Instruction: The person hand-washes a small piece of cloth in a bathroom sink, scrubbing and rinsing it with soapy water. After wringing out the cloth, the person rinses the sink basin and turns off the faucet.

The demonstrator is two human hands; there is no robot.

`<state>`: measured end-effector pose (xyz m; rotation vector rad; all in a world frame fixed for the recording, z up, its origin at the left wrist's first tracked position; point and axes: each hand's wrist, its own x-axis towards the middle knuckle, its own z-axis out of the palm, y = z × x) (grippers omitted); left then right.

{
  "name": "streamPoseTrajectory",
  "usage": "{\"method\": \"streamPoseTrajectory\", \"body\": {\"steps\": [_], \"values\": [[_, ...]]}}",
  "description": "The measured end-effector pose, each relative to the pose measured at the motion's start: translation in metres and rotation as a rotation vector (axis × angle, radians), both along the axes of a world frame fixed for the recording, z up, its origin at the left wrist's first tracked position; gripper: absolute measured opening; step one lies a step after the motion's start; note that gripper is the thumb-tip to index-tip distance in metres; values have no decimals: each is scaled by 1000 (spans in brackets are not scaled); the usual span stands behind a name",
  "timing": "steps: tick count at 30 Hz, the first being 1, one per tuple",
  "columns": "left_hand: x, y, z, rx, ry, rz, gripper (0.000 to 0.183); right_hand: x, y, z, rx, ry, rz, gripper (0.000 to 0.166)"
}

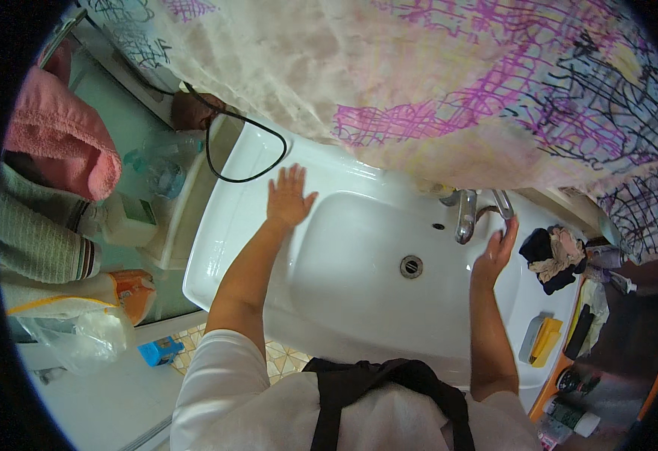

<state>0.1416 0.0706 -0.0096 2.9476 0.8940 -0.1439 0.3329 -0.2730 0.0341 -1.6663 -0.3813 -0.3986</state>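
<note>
A white washbasin [357,282] lies before me, with a metal drain [411,266] in its bowl. My left hand [290,197] is spread flat on the basin's left ledge, holding nothing. At the basin's far right side stands a chrome faucet [466,217] with a lever handle [502,204]. My right hand [497,248] is beside the lever, its fingertips at or very near the lever's end; whether they touch is unclear. No water is seen running from the spout.
A black cable [208,152] loops over the left ledge. A patterned cloth [419,84] hangs across the top. Dark and beige fabric [554,256] and a soap dish with a yellow item [546,342] sit on the right ledge. Towels [61,135] and a plastic jug [129,220] are left.
</note>
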Motion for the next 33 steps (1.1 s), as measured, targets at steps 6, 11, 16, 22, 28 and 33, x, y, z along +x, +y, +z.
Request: {"method": "streamPoseTrajectory", "body": {"steps": [6,11,16,22,28,33], "values": [[-38,-45,8,-112,86,-214,68,-26,-17,-112,-448,734,284,30],[-69,-61,11,-108,82,-159,71,-78,-22,-145,-1311,295,692,67],[-75,-66,6,-56,15,-136,74,-108,-29,-151,-1536,242,704,65],[-73,-67,5,-42,29,-116,74,-23,-21,-69,153,919,317,39],[-71,-70,10,-33,50,-88,74,-21,-25,-61,-181,360,367,38],[-71,-70,8,-34,26,-89,74,-80,-18,-128,-1249,342,629,57]]}}
